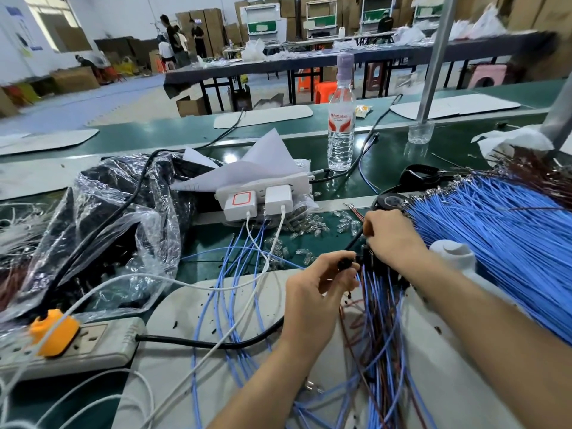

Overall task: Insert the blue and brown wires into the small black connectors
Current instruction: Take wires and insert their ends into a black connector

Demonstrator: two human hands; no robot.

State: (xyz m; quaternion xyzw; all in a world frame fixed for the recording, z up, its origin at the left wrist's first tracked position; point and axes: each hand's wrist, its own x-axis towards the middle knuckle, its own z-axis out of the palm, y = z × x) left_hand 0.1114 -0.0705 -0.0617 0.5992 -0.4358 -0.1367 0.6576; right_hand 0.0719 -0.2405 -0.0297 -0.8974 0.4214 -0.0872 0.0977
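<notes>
My left hand [312, 298] pinches a small black connector [344, 263] between thumb and fingers, just above a white mat [192, 308]. My right hand [390, 239] is closed right beside it, fingers curled over a cluster of black connectors with blue and brown wires [380, 323] hanging down from them; what exactly the fingers grip is hidden. A big fan of loose blue wires [501, 243] lies to the right, with brown wires [538, 171] behind it. Several finished blue leads [229, 305] trail across the mat to the left.
A white charger block [260, 196] with cables stands behind the hands, small clear parts [309, 230] scattered around it. A power strip with an orange plug [55, 332] lies front left, a plastic bag [102, 230] at left, a water bottle [341, 119] and a metal post [433, 60] behind.
</notes>
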